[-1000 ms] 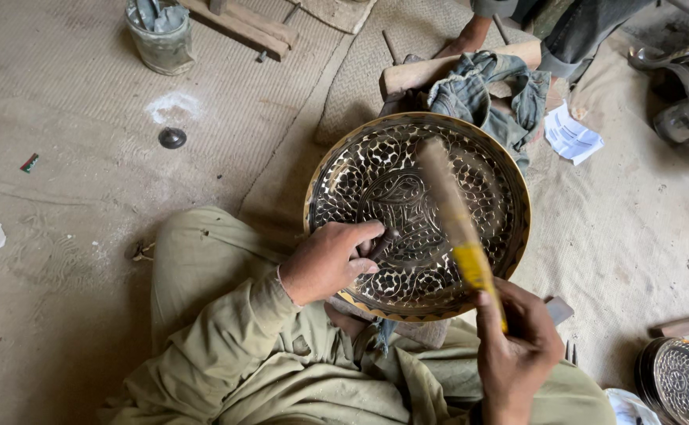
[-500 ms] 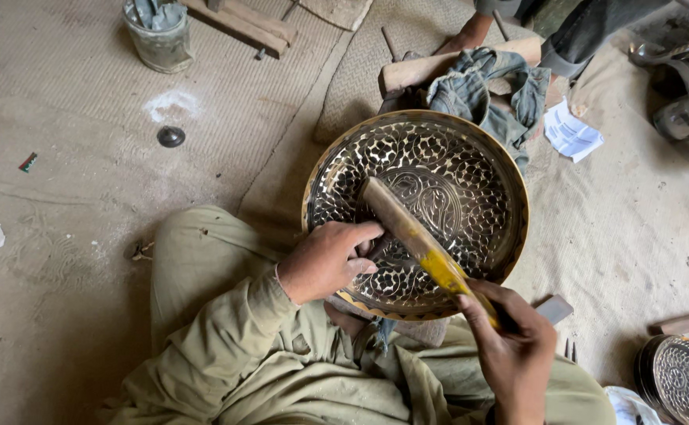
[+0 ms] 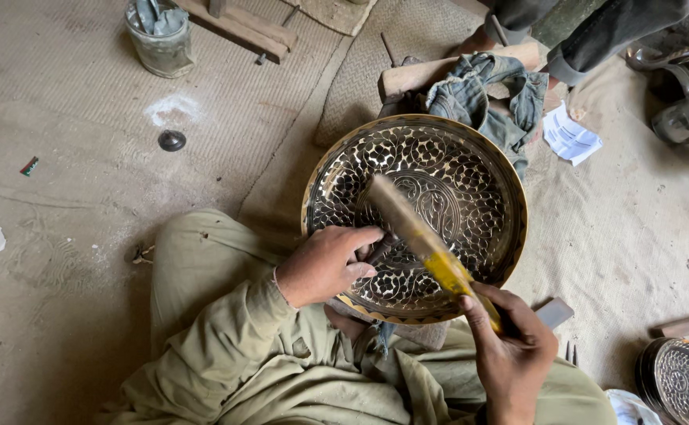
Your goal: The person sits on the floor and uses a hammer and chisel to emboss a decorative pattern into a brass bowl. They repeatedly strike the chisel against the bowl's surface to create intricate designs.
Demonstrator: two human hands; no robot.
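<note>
A large round engraved metal tray [image 3: 482, 157] rests tilted on my lap, its surface covered in a dark-and-bright pattern. My left hand [image 3: 325, 264] lies on the tray's near-left part, fingers closed around a small dark tool, probably a chisel, held against the metal. My right hand [image 3: 510, 346] grips the yellow-taped handle of a wooden mallet [image 3: 415, 232], whose head is down close to the chisel by my left fingers.
A wooden block with a denim cloth [image 3: 478, 90] sits behind the tray. A tin can [image 3: 158, 35] and small dark disc [image 3: 171, 140] lie far left. Another person's legs [image 3: 596, 31] are at the top right. A smaller engraved plate [image 3: 679, 382] sits bottom right.
The mallet has swung down and leftward from a raised position over the tray to the tool at my left hand. My left hand has stayed put.
</note>
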